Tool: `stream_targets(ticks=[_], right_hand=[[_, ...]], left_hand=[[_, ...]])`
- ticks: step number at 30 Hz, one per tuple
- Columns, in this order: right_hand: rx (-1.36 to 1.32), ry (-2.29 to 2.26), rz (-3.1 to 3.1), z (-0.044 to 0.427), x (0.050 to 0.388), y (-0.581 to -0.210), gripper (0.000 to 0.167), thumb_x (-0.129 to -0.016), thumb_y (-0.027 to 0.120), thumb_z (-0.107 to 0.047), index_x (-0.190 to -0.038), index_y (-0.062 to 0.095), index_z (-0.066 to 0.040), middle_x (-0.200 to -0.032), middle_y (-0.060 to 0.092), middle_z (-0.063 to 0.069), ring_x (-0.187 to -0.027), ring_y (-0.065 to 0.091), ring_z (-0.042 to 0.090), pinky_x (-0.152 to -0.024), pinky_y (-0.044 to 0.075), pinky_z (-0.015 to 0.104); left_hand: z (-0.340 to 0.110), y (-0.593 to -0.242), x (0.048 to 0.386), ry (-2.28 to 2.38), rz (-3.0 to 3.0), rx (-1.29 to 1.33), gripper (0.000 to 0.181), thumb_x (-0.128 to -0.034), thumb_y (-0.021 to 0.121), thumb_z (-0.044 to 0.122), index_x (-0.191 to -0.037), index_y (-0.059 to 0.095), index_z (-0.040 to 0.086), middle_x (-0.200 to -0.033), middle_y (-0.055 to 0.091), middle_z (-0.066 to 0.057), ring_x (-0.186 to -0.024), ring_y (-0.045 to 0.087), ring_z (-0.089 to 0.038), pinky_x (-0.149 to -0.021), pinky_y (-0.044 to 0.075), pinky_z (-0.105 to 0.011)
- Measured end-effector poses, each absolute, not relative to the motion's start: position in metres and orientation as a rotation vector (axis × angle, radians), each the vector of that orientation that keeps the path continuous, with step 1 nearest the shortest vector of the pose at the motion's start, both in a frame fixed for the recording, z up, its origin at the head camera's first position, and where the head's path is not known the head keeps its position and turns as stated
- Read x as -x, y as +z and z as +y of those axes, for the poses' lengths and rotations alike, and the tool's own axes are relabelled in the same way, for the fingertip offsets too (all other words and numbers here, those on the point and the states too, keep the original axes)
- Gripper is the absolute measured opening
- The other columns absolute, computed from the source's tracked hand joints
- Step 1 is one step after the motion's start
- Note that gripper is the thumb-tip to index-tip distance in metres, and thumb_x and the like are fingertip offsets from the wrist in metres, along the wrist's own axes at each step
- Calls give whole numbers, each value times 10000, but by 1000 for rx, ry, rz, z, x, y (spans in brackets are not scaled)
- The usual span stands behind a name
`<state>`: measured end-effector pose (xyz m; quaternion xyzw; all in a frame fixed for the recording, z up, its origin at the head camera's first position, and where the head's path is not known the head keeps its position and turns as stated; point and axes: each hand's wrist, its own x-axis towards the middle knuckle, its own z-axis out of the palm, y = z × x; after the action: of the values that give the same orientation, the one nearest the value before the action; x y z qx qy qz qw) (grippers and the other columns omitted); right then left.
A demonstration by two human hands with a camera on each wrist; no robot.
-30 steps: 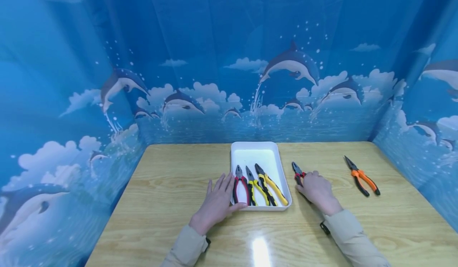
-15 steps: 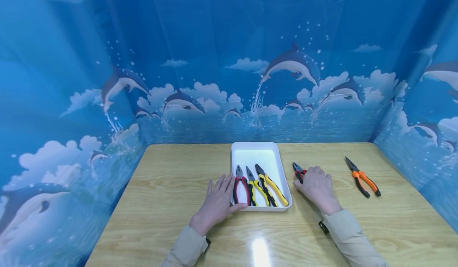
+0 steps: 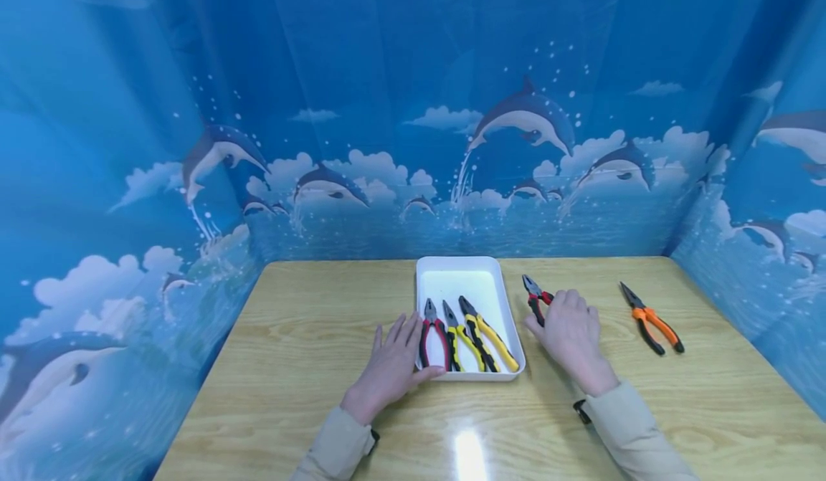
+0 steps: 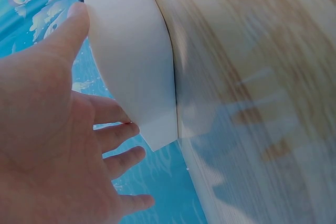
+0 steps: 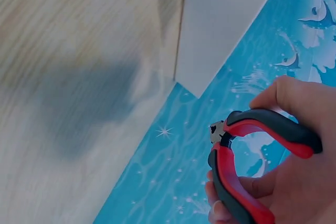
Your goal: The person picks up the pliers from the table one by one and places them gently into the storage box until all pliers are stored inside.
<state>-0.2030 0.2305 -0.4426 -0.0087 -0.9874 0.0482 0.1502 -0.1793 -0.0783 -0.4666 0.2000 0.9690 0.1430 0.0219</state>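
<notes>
One white tray, and inside it one red-handled pair of pliers, two yellow-handled pairs, that's three! Right of the tray, one red-and-black pair, one orange-handled pair: five!

Bright, even light across the head view, and there it is: a white glare patch burning out the worktop towards its near edge, faint shadow beside the right hand. Over to the left wrist: the tray looks bowed, wood grain smearing softly. Right wrist, duller: a broad, blurred shadow, the pliers comparatively crisp.
</notes>
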Motion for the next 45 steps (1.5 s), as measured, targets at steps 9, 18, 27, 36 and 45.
stream_targets(ticks=[9, 18, 27, 36, 45], right_hand=[[-23, 105, -2819, 215, 198, -433, 579, -902, 692, -455, -844, 475, 78, -781, 460, 179, -677, 457, 291, -564, 416, 412], [-121, 91, -2777, 187, 195, -432, 528, -889, 690, -401, -849, 522, 98, -769, 487, 172, -641, 476, 279, -580, 471, 432], [-179, 88, -2831, 163, 192, -433, 613, -912, 681, -493, -891, 551, 106, -786, 504, 157, -650, 493, 271, -583, 475, 413], [-187, 51, -2891, 147, 191, -443, 559, -907, 695, -467, -843, 547, 68, -756, 495, 129, -621, 483, 245, -579, 456, 383], [-183, 51, -2897, 146, 194, -450, 543, -894, 720, -443, -771, 524, 49, -725, 464, 105, -598, 443, 217, -557, 411, 340]], left_hand=[[-80, -467, 179, 446, 3008, -637, 977, -918, 581, 662, -1585, 277, 16, -1662, 229, -166, -1521, 214, -404, -1197, 162, -683], [-80, -467, 179, 439, 3009, -631, 978, -918, 581, 662, -1586, 272, 18, -1664, 226, -163, -1522, 211, -404, -1197, 160, -682], [-79, -467, 179, 441, 3002, -602, 983, -915, 564, 683, -1592, 268, 36, -1669, 217, -151, -1527, 200, -397, -1203, 146, -677], [-79, -466, 180, 452, 3001, -630, 980, -916, 573, 672, -1587, 276, 23, -1665, 223, -159, -1525, 205, -401, -1202, 151, -677], [-78, -465, 179, 447, 2997, -624, 980, -915, 568, 677, -1585, 280, 22, -1665, 222, -158, -1524, 207, -402, -1202, 140, -674]])
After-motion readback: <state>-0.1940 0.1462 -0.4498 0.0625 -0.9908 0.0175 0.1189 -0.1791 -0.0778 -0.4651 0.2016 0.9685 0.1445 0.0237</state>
